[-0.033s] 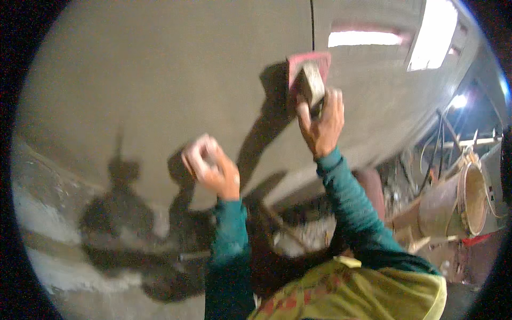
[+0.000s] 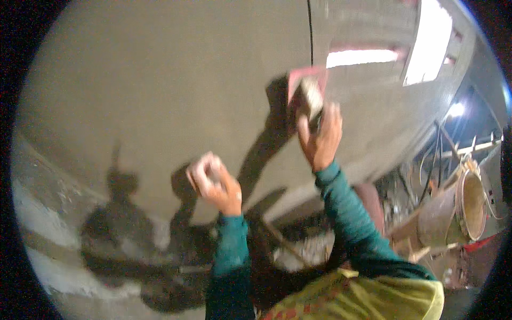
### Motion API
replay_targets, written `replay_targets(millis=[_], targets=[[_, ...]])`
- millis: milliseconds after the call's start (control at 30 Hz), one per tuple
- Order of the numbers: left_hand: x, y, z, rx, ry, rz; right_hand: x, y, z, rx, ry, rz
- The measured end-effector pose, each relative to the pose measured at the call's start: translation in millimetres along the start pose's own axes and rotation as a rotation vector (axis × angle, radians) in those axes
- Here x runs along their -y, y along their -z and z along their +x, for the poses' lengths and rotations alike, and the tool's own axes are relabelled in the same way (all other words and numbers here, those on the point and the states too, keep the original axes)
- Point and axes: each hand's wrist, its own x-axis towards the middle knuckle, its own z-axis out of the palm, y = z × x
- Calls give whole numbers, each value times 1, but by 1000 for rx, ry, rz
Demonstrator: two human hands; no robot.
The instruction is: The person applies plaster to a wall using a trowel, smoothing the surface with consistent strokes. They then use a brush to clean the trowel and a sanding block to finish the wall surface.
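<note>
My right hand grips the pale block handle of a plastering float, thumb on its left and fingers on its right. The float has a pink-red edged plate and rests against the grey plastered wall. Lower and to the left, my left hand is held up near the wall with its fingers curled in. Those fingers look pale and dusty, and whatever may be inside them is hidden. Both arms wear teal sleeves.
A thin dark line runs down the wall to the float. Bright window openings lie at upper right. A large dusty bucket, timber and hanging cables stand at right. My shadow falls across the wall at lower left.
The whole view has shifted, so wall, windows, hands and float all sit lower in the picture. Against the wall, the float keeps about the same place; both grips look unchanged.
</note>
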Motion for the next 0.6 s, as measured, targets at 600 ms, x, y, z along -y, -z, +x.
replay_targets(millis=[600], targets=[[-55,-36,-39,-20,-79,90,1,121,288,-190,503,-30]])
